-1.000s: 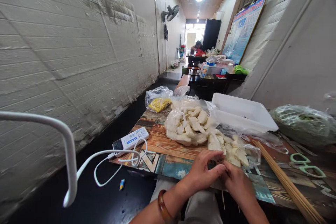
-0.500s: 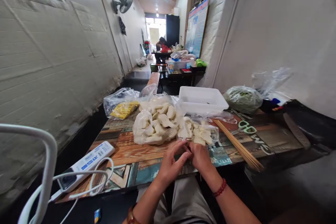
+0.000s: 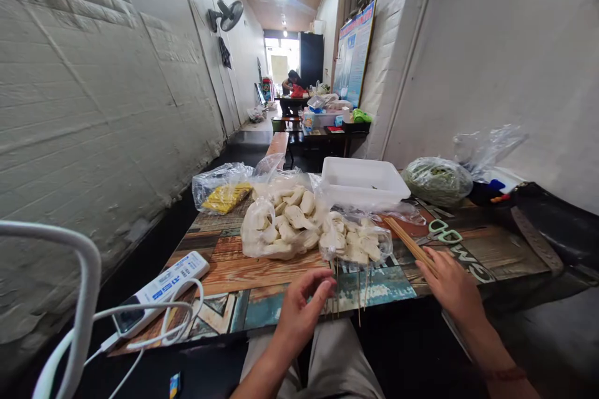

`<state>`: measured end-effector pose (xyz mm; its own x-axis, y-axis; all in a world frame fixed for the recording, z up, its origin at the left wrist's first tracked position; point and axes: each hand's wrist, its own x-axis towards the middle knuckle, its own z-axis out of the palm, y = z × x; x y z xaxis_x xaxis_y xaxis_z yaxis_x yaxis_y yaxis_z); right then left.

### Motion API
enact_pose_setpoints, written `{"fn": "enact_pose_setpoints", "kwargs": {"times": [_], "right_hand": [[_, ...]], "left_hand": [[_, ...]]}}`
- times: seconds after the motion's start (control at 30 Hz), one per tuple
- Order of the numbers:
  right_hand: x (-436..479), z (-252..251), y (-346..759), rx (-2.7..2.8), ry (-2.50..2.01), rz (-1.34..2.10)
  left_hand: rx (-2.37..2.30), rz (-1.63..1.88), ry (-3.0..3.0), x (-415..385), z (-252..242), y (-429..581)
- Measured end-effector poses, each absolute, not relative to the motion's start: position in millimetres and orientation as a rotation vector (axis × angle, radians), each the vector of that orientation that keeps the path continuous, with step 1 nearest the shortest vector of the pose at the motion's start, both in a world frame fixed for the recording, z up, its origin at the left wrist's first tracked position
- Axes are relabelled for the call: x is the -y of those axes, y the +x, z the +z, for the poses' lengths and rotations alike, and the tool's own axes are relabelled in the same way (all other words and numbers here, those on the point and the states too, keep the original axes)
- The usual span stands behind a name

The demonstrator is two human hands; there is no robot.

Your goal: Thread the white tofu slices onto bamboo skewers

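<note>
My right hand (image 3: 452, 280) is at the near part of a bundle of bamboo skewers (image 3: 401, 234), its thumb and fingers on either side of them. My left hand (image 3: 304, 302) hovers at the table's front edge, fingers loosely curled and thumb apart, with nothing visible in it. Beyond it lies a small clear bag of pale slices (image 3: 353, 243). Several thin skewers (image 3: 359, 290) stick out from that bag's near side over the table edge. To its left sits a larger clear bag of pale, thick slices (image 3: 287, 218).
A white plastic tub (image 3: 365, 179) stands behind the bags. Green-handled scissors (image 3: 444, 232) and a bagged green bundle (image 3: 437, 179) lie right. Left are a yellow packet (image 3: 227, 197) in plastic and a power strip (image 3: 161, 290) with white cables. A person (image 3: 294, 84) sits far back.
My right hand has left my left hand and moved right to the skewer bundle. The skewers by the small bag now show. The view has shifted slightly.
</note>
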<state>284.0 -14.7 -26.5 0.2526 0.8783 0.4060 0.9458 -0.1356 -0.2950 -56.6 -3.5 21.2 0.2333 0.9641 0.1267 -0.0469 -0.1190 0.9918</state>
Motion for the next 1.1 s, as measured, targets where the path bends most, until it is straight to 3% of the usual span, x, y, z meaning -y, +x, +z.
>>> {"fn": "enact_pose_setpoints", "kwargs": {"times": [0.23,0.47,0.87,1.1], "right_hand": [[12,-50,304,1.594,-2.167,-0.203],[14,-47,300,1.31,-2.093,0.031],[27,14,214,0.76,-1.185,0.834],[37,30,143,0.59,-0.944,1.109]], "left_hand": [[-0.942,1.042,1.409,14,19,-46],[-0.921,1.045,1.364,14,20,-47],[-0.903,1.009,1.295,14,13,-37],[-0.991,1.05,1.678,28,13,-29]]}}
